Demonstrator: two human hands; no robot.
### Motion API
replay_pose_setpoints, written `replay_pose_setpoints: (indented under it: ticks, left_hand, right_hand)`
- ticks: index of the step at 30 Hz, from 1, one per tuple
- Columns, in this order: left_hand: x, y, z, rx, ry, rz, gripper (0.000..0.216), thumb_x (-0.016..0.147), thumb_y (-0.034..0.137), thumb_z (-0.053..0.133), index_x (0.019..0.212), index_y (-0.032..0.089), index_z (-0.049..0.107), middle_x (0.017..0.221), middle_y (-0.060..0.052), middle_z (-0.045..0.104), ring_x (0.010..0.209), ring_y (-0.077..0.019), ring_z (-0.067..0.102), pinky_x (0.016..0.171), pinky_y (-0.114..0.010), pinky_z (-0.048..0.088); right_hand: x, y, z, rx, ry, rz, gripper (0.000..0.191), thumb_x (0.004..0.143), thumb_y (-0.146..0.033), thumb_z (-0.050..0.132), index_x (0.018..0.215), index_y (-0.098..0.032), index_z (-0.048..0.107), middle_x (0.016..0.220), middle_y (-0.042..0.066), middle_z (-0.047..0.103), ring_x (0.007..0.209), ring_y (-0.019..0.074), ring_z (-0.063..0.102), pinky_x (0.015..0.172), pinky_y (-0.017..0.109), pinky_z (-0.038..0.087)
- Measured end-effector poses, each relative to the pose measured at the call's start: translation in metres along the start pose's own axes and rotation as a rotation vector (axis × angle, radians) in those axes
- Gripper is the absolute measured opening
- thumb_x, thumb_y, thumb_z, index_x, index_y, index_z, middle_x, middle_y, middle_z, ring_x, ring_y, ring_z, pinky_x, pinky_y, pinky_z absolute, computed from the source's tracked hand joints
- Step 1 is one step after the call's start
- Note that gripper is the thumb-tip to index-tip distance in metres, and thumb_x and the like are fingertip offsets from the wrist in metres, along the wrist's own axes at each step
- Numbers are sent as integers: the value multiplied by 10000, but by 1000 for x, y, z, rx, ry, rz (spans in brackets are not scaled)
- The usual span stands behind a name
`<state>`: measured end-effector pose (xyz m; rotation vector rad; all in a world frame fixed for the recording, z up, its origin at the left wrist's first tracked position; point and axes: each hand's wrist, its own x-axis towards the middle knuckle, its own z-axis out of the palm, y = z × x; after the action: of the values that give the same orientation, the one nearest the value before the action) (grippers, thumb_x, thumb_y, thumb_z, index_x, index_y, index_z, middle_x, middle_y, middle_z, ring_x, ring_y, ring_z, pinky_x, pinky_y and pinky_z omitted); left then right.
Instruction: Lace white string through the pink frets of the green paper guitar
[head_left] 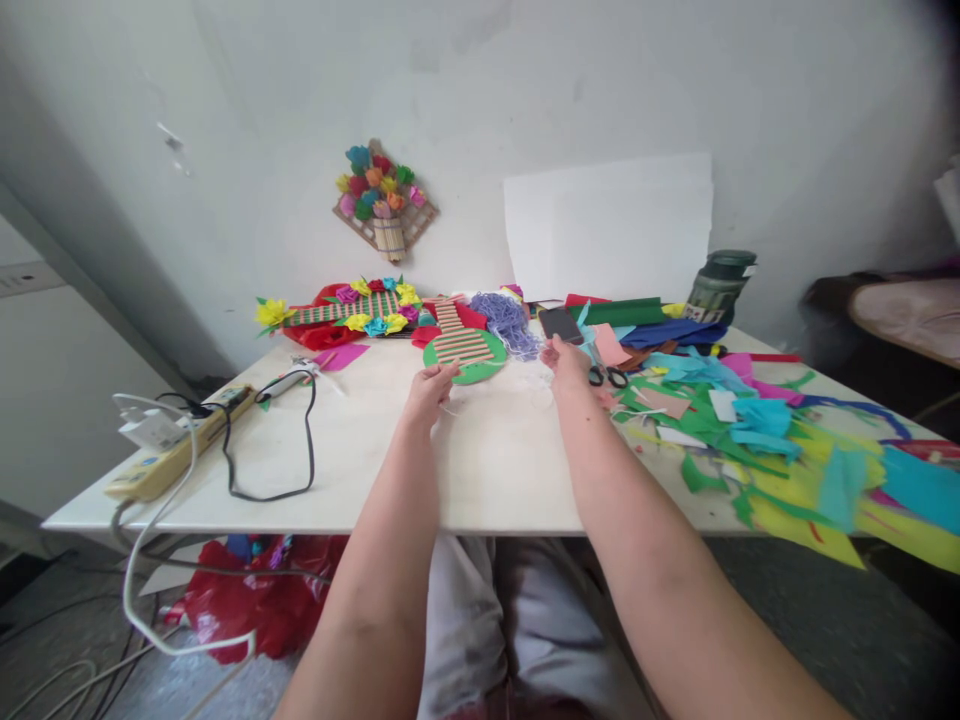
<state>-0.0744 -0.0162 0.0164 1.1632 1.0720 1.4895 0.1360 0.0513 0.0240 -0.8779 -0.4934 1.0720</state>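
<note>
Just in front of the green disc [481, 372], my left hand [432, 390] is closed in a pinch. A thin pale strand [450, 411] trails from its fingertips. Rows of striped sticks [463, 347] lie across the disc and run up beyond it in a narrower strip. My right hand [564, 360] is closed too, fingertips together beside a dark phone-like slab [560, 324]; what it pinches is too small to make out. Faint white wisps [534, 383] lie by its fingers. Black-handled scissors [607, 376] rest right of my wrist.
Purple string [504, 322] is heaped behind the disc. A flower-trimmed guitar shape [360, 308] lies at the back left. Colored paper scraps [750, 420] cover the right side, near a dark green bottle [721, 285]. A power strip [180, 445] with cables and a glue gun [289, 380] occupy the left.
</note>
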Motion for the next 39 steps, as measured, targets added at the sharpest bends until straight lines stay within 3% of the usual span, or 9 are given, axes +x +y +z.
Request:
replay_pose_setpoints:
  ticks: [4,9,12,18,26,33,39]
  left_hand:
    - [1,0,-1,-53,-39,-30,334,595,406,694,689,115,561,416,87,280,348,-12,161,362,-201,42]
    - [2,-1,-1,-19,-32,-39,369,602,430,688,726,99,585,407,86,286,340,-12,161,365,-213,35]
    - [3,-2,-1,-2,-24,-39,388,599,443,687,741,94,594,407,85,292,339,-13,169,367,-216,37]
    - [6,-5,-4,-1,55,-16,365,580,428,694,703,100,589,467,41,431,337,-7,218,361,-213,56]
    - [1,-2,4,33,-5,-34,365,571,428,697,705,102,600,473,33,457,334,-5,214,370,-217,48]
    - [1,-2,5,77,-36,-5,335,589,417,681,560,118,534,450,36,429,338,-4,183,383,-235,38]
    - [3,-5,5,88,-34,13,316,587,412,684,606,116,576,432,46,405,353,-14,190,396,-241,46]
  right_hand:
    - [-2,-4,-1,-134,98,-30,83,655,-170,634,598,-151,577,542,-49,586,438,31,450,306,126,281]
    - [-7,-13,-5,98,-211,165,169,770,-233,544,625,-147,553,520,-36,570,334,12,352,276,148,205]
    - [-8,-15,-8,194,-286,247,185,809,-240,511,648,-153,537,476,-46,535,311,10,328,282,141,214]
    - [-6,-11,-8,214,-241,218,207,837,-244,496,653,-154,530,498,-23,585,338,18,393,309,130,276]
    - [-22,5,8,-47,-494,289,100,783,-143,562,686,-137,587,590,4,658,453,60,561,417,158,451]
    - [-24,14,9,-176,-495,302,83,753,-152,595,676,-136,565,551,9,653,414,69,550,353,154,414]
    - [-22,19,9,-219,-466,296,81,746,-165,600,682,-137,560,550,11,655,421,73,561,340,146,403]
